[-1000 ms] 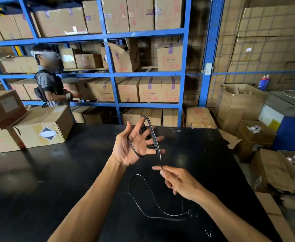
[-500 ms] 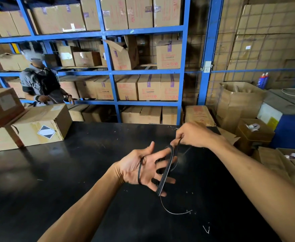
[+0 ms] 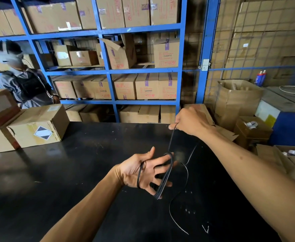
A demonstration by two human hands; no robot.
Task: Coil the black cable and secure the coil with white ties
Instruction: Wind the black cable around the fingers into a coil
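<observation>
pinching cable (image 3: 165, 177), right hand (image 3: 190, 123) at table (image 3: 73, 172) edge

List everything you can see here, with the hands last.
table: one, black, foreground
black cable: one, black, coiled round the left hand, one strand up to the right hand, tail on the table
white scrap: one, white, on the table's near side; possibly a tie
cardboard boxes: three, brown, table's far left
shelving rack: one, blue, behind the table, holding many brown cartons
other person: one, grey top, far left
spray cans: two, blue, far right
left hand: fingers spread, carrying the coil
right hand: pinching the cable strand
</observation>
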